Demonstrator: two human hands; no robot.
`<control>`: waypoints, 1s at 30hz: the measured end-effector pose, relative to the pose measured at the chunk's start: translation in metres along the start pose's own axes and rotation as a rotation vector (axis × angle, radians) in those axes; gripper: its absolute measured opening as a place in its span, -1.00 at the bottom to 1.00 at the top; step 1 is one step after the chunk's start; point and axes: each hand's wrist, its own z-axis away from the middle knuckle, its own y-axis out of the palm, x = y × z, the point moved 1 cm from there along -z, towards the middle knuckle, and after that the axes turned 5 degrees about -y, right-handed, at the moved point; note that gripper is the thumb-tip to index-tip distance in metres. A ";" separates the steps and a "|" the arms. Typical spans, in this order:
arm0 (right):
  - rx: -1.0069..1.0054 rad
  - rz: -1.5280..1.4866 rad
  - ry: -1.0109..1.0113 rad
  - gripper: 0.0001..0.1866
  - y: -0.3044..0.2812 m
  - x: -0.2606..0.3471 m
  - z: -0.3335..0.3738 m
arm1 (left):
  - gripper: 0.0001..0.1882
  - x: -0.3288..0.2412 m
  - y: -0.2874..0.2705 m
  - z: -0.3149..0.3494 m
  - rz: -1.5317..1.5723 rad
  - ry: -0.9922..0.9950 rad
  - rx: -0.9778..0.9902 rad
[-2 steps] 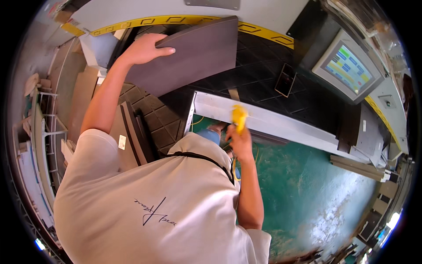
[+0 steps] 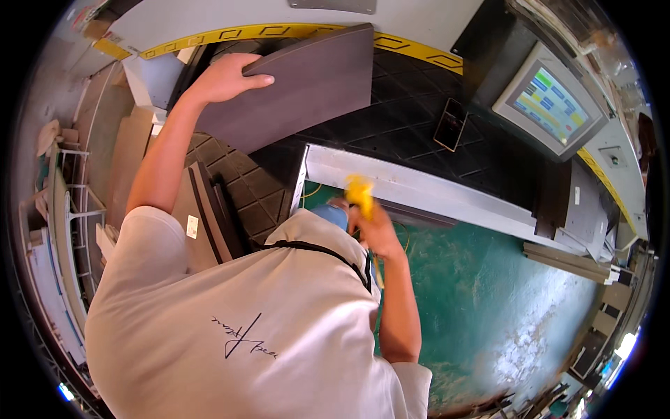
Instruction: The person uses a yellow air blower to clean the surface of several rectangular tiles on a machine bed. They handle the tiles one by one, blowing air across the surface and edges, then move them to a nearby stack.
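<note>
My left hand (image 2: 227,78) is closed on the upper edge of a flat grey-brown panel (image 2: 314,94), thumb on the near face. The panel stands tilted on edge over the black machine bed (image 2: 412,91). Closer to my body, my right hand (image 2: 377,230) grips a yellow air gun (image 2: 360,195), blurred by motion. Its nozzle cannot be made out. Below that hand hangs a thin yellow hose (image 2: 377,271). The air gun is in front of the pale metal front rail (image 2: 433,193) of the bed, apart from the panel.
A phone (image 2: 451,124) lies on the bed. Beyond it, a touchscreen panel (image 2: 551,101) juts in from the right. Several boards (image 2: 202,209) lean at my left. Stacked strips (image 2: 569,263) lie at the right, past the green floor (image 2: 474,293).
My right hand and the yellow air gun have shifted left and slightly toward me. My left hand still holds the panel, nearly unmoved.
</note>
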 end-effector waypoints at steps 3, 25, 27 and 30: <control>0.157 0.096 0.040 -0.73 -0.010 0.012 0.015 | -0.41 0.004 0.002 0.004 0.018 -0.009 -0.013; -0.406 -0.113 -0.091 -0.73 -0.038 0.028 0.043 | -0.30 -0.013 0.005 0.019 0.046 -0.047 0.049; -0.378 0.120 -0.001 -0.72 -0.050 0.003 0.039 | -0.31 -0.021 0.005 0.019 0.009 -0.035 0.039; -0.281 0.094 0.024 -0.71 -0.046 0.012 0.046 | -0.33 -0.023 0.005 0.019 -0.032 -0.052 0.015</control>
